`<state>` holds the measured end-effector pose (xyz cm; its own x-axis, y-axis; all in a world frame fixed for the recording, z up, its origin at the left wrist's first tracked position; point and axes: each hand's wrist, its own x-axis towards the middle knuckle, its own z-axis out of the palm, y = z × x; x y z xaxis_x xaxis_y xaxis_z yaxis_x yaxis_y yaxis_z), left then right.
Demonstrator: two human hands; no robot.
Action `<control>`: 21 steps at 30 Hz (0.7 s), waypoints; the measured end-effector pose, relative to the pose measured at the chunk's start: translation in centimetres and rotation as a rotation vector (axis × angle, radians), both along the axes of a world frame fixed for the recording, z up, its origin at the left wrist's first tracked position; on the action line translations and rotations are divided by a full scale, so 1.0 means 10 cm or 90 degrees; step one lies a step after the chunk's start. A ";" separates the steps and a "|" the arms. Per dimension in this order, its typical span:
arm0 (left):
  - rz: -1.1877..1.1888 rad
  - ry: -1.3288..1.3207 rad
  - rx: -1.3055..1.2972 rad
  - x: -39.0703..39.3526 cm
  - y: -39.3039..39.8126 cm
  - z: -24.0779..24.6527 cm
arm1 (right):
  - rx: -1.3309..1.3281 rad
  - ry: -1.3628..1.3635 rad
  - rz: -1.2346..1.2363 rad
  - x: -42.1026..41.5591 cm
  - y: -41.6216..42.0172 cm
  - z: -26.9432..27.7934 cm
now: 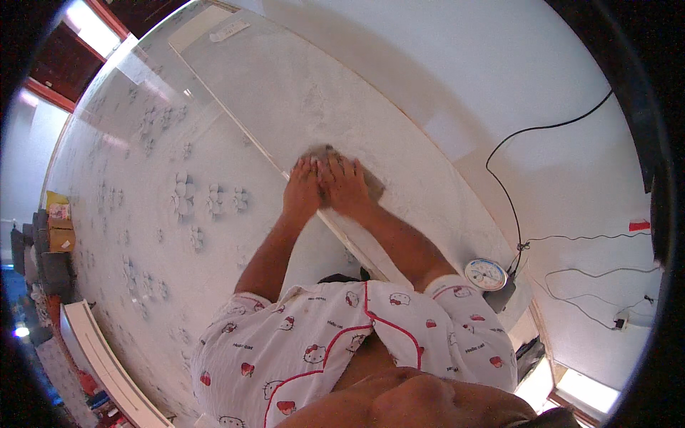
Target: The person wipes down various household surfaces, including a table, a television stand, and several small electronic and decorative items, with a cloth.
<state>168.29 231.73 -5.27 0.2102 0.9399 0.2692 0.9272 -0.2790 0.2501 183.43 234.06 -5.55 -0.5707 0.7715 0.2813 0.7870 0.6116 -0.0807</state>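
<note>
My left hand (303,187) and my right hand (344,182) lie side by side on a brown cloth (374,184), pressing it onto a pale, marble-look top (316,91). The fingers point away from me and curl slightly over the cloth. Its near middle is covered by my hands, and one part sticks out to the right of my right hand. Both hands are close to the top's left edge. At the far end of the same surface lies a white remote control (230,31).
A round dial gauge (486,274) stands near my right elbow, with a dark box (500,294) beside it. A black cable (503,182) hangs along the white wall (514,69). Left and below is a glossy flower-patterned floor (144,214); a cardboard box (61,237) sits farther off.
</note>
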 end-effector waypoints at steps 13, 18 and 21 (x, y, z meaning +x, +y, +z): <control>-0.159 -0.021 -0.080 0.74 -0.80 0.03 | -0.032 0.025 -0.053 0.95 -1.12 0.16; -0.368 -0.044 -0.110 1.22 -1.49 0.03 | -0.094 0.023 -0.121 1.63 -2.13 0.17; -0.453 -0.049 -0.097 1.47 -1.47 0.01 | -0.094 0.039 -0.192 1.84 -2.38 0.06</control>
